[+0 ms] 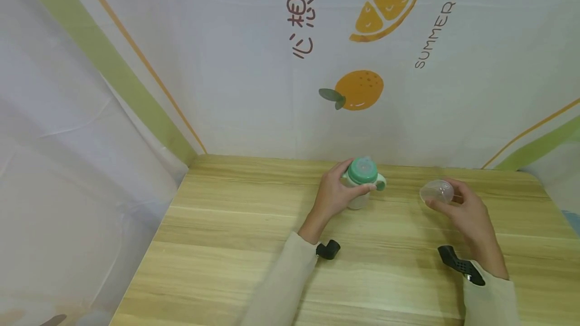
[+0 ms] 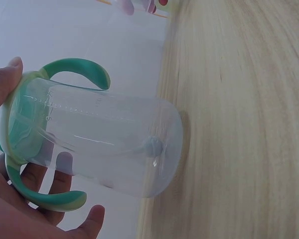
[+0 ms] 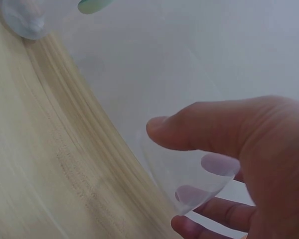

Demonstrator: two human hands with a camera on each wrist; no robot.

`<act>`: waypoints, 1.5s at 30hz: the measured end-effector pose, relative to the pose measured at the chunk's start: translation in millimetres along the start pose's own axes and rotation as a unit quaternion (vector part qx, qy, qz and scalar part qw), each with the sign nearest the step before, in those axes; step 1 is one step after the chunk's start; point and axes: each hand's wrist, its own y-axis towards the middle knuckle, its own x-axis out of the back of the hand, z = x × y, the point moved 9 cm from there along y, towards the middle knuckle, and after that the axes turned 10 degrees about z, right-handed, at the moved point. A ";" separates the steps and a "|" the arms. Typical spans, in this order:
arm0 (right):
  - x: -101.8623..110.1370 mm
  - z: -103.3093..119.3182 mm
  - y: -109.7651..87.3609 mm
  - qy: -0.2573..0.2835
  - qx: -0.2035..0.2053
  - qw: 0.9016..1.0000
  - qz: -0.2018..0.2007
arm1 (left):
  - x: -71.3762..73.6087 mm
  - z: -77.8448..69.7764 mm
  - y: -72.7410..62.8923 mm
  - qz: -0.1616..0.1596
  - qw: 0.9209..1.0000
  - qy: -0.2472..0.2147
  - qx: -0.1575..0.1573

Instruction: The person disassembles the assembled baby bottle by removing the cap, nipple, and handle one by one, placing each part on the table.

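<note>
A clear baby bottle point(image 2: 99, 134) with a green collar and two green handles stands upright at the back of the table. My left hand point(image 1: 334, 190) grips it around the collar, thumb on the near side and fingers behind. Inside the bottle a straw with a weighted end point(image 2: 153, 147) runs down to the base. Off to the right, my right hand point(image 1: 468, 210) holds a clear dome-shaped cap point(image 1: 436, 192) between thumb and fingers, apart from the bottle. Through the cap's see-through wall, fingertips point(image 3: 219, 163) show in the right wrist view.
The wooden table point(image 1: 217, 245) ends at the back against a white cloth point(image 1: 244, 89) printed with oranges and lettering. Another white cloth point(image 1: 59, 165) hangs along the left side. Black wrist cameras point(image 1: 328, 249) sit on both sleeves.
</note>
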 end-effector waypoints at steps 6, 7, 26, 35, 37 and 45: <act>-1.2 -1.4 0.3 -0.007 -0.003 1.000 0.007 | 0.6 -1.2 -0.8 0.002 1.000 0.001 -0.004; -1.4 -1.6 0.2 -0.007 -0.003 1.000 0.008 | 0.6 -1.4 -0.9 0.002 1.000 0.001 -0.005; -0.9 -1.4 3.3 -0.054 0.003 0.999 0.002 | 0.1 0.1 -0.3 0.002 1.000 -0.003 -0.004; -1.2 -5.2 3.3 -0.065 -0.009 0.998 0.009 | -0.4 0.1 0.2 0.007 1.000 -0.006 -0.006; -1.1 -5.9 3.5 -0.068 -0.011 0.998 0.009 | -0.3 -0.1 0.2 0.007 1.000 -0.007 -0.006; -2.5 -6.5 3.2 -0.072 -0.009 0.997 0.019 | -0.4 0.3 1.5 0.006 1.000 -0.008 -0.011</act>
